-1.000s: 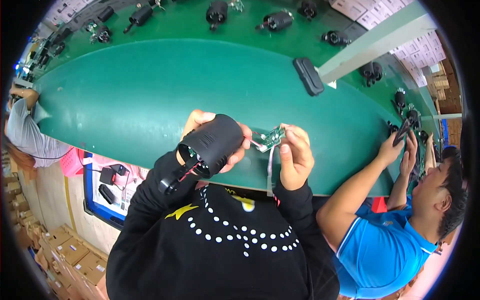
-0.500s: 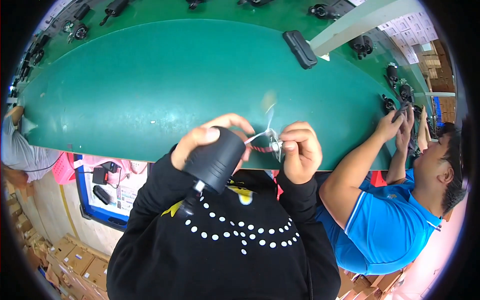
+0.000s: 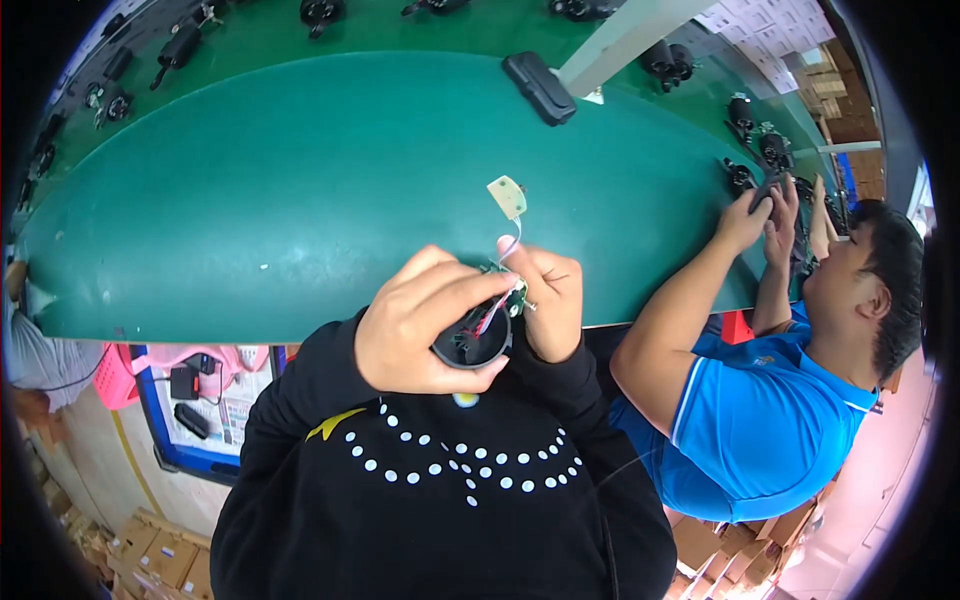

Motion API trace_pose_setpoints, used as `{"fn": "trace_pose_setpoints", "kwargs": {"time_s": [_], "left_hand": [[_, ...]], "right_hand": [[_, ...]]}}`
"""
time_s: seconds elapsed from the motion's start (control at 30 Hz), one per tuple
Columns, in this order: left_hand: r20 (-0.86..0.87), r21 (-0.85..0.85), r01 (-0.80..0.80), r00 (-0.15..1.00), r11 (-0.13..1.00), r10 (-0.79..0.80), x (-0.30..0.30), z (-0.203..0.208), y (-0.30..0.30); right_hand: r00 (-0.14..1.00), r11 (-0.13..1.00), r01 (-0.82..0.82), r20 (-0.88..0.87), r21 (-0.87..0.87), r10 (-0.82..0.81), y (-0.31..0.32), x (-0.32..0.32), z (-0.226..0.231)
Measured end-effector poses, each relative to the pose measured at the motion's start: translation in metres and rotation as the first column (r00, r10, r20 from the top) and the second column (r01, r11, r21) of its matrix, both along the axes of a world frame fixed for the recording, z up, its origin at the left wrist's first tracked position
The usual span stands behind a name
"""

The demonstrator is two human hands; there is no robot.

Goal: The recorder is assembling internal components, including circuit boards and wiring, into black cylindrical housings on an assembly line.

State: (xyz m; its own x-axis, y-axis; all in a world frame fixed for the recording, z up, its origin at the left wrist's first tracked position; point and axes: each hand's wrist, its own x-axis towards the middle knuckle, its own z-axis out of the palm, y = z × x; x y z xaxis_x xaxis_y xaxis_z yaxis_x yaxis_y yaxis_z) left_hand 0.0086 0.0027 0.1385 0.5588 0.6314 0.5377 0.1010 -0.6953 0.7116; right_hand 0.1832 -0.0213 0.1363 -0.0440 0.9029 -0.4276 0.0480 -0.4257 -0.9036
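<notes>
A black cylindrical housing (image 3: pixel 468 352) is gripped by my left hand (image 3: pixel 408 322), its fingers wrapped round the wall. Its hollow end faces up, and red and white wires show inside. At the rim, my right hand (image 3: pixel 556 300) pinches a small green circuit board (image 3: pixel 519 298) with metal parts on it. The fingertips of both hands meet there, and they hide part of the board. White wires run from it to a small pale yellow board (image 3: pixel 507 198), which juts out past my fingers over the table.
A green table (image 3: pixel 250 180) lies before me. On it, a black oblong case (image 3: pixel 540 88) sits by a pale post (image 3: pixel 625 45). Several black assemblies line the green strip beyond. A co-worker in blue (image 3: pixel 760 430) handles black parts at right. A blue-rimmed tray (image 3: pixel 205 465) is at lower left.
The housing has turned so its hollow end faces up. My right hand has brought the circuit board against its rim. The pale board, blurred before, now shows sharply. The view has shifted right.
</notes>
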Motion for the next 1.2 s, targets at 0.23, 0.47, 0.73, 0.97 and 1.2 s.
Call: {"fn": "trace_pose_setpoints", "kwargs": {"time_s": [0.23,0.47,0.73,0.97,1.2], "left_hand": [[0.406,-0.695,0.247,0.91,0.675,0.085,-0.035,-0.026,0.005],[0.589,-0.768,0.43,0.766,0.474,0.259,-0.056,-0.032,0.003],[0.248,-0.15,-0.285,0.916,0.947,0.315,-0.056,-0.058,0.013],[0.219,-0.051,-0.271,0.936,0.961,0.275,-0.034,-0.067,0.018],[0.136,-0.027,-0.313,0.94,0.949,0.314,-0.033,-0.074,0.022]], "right_hand": [[0.962,0.73,0.267,-0.135,0.629,-0.235,0.008,-0.066,-0.036],[0.996,0.562,0.044,0.007,0.826,-0.088,0.005,-0.057,-0.059],[0.982,0.722,0.185,-0.141,0.666,-0.122,0.018,-0.058,-0.06],[0.982,0.888,0.146,-0.169,0.435,-0.078,0.021,-0.059,-0.083],[0.955,0.895,0.219,-0.275,0.389,-0.114,0.022,-0.054,-0.083]]}}
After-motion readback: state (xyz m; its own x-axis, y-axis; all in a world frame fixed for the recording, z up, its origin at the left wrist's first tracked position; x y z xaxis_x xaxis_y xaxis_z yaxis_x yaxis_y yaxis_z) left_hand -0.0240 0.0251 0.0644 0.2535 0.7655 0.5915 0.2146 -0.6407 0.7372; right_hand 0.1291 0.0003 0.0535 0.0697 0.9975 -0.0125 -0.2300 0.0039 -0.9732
